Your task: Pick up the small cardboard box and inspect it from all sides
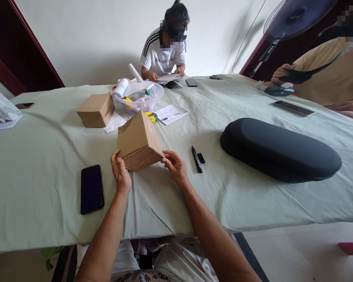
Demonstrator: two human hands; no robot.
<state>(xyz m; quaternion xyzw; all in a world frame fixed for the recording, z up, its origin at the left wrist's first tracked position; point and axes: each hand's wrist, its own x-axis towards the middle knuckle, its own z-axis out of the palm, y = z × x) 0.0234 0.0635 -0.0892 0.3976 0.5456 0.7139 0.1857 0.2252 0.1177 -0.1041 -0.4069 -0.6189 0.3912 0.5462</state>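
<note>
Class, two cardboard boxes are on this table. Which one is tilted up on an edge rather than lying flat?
The near cardboard box, held between the left hand and right hand. The far cardboard box lies flat, untouched.

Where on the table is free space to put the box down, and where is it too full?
Bare cloth lies left of the phone, and between the marker and the black cushion. Also free: the near edge right of the right hand. It is crowded behind the held box, around the plastic bowl and second box.
</note>
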